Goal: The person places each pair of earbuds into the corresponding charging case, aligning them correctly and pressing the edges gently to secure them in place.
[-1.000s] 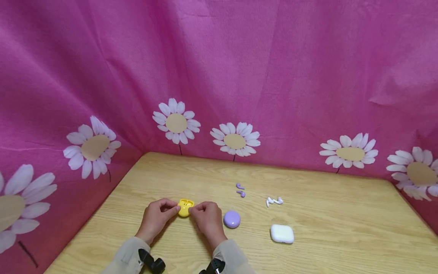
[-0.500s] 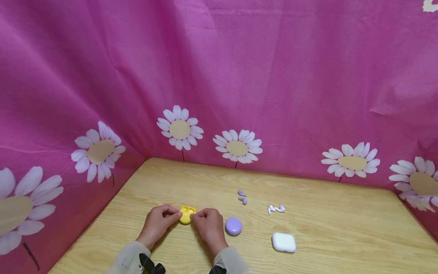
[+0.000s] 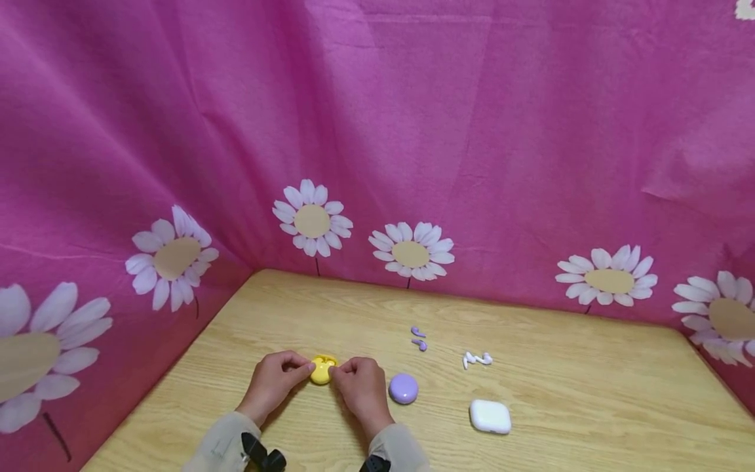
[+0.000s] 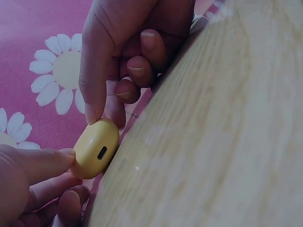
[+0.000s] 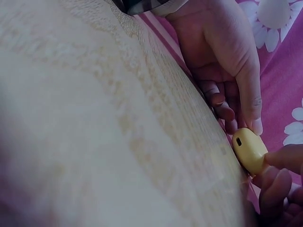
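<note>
A small yellow earbud case [image 3: 321,372] stands low over the wooden table between both hands, its lid partly raised at the back in the head view. The left hand [image 3: 272,385] pinches its left side between thumb and fingers. Its right side is pinched by the right hand [image 3: 361,392] in the same way. A charging port shows in the rounded bottom of the earbud case [image 4: 97,150] in the left wrist view. From the right wrist the case [image 5: 250,150] appears between the two thumbs. The inside of the case is mostly hidden.
Right of the right hand lies a round purple case [image 3: 404,389]. Two purple earbuds [image 3: 419,339] lie behind it, and white earbuds [image 3: 477,359] farther right. A white earbud case [image 3: 490,417] is nearer the front. Pink flowered cloth [image 3: 501,164] borders the table [image 3: 560,367].
The case's lid has tipped down toward the base, covering more of the earbud slots. Both hands keep their grip. The head view has shifted slightly.
</note>
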`<state>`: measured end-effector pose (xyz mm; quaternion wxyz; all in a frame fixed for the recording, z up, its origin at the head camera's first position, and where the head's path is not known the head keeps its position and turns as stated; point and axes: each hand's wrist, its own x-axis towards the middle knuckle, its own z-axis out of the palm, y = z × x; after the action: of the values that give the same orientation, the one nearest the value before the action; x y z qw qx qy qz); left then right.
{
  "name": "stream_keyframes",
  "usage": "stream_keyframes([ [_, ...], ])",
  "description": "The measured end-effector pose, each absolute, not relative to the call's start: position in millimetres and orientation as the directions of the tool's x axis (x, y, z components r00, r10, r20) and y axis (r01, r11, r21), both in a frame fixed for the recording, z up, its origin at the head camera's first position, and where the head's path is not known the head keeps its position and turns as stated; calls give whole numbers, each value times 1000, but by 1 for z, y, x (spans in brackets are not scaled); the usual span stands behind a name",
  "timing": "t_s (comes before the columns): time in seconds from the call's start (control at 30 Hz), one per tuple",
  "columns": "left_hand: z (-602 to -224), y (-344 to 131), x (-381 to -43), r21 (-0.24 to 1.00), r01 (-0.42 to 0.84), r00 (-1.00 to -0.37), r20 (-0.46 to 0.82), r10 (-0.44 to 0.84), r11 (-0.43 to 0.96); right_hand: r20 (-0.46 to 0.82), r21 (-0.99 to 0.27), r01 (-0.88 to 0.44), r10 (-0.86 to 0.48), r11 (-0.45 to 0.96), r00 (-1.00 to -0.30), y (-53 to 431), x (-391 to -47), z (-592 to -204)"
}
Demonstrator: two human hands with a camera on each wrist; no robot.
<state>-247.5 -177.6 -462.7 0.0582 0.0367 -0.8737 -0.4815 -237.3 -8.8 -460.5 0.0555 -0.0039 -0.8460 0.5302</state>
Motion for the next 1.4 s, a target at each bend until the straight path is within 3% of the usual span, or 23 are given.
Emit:
stream_keyframes([
  [0.27, -460, -177, -248, 841, -24, -993, 43, -110, 540, 126, -874, -81, 62, 480, -990, -9, -238, -461],
  [0.53, -463, -179, -246, 839, -34, -993, 36, -117, 544, 41, -900, -22, 35, 434, -999, -10, -237, -461],
  [1.4, -459, -178, -250, 833, -50, -991, 26, -130, 552, 30, -903, -4, 53, 429, -998, -10, -240, -457],
])
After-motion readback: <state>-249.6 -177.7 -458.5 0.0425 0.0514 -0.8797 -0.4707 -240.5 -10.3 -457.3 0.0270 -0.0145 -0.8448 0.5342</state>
